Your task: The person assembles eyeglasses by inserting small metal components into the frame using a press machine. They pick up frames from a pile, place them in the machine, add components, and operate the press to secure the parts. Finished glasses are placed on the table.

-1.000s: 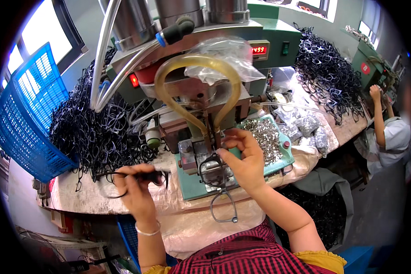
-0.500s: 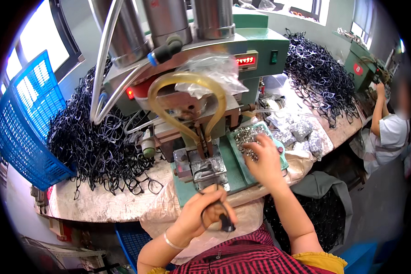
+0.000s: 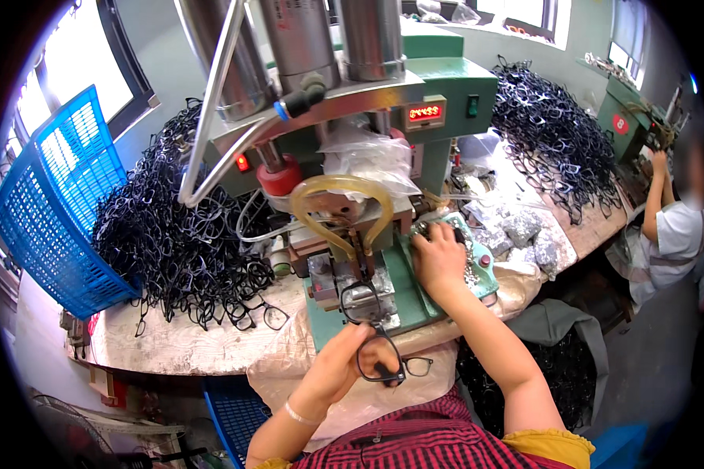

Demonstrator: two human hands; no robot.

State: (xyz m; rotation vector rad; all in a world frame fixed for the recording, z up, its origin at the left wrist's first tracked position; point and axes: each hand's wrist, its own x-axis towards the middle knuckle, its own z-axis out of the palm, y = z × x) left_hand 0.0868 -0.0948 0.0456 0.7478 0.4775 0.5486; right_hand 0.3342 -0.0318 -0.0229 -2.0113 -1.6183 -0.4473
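Note:
My left hand is closed on a black eyeglass frame. The frame stands upright, one rim by my fingers and the other in front of the machine's metal fixture; whether it touches the fixture I cannot tell. To the right, my right hand reaches into a green tray of small shiny metal parts. Its fingers are bent and apart, with the tips partly hidden among the parts. A second dark eyeglass frame shows just right of the held one, over the pale sheet.
A green press with metal cylinders and a yellowish looped tube rises ahead. Heaps of black eyeglass frames flank it. A blue basket leans at left; a dark-filled sack is below right. A person works at far right.
My right hand has lowered into the tray. The eyeglass frame in my left hand has turned upright toward the fixture. A second frame has come into sight beside it. The whole view has shifted slightly.

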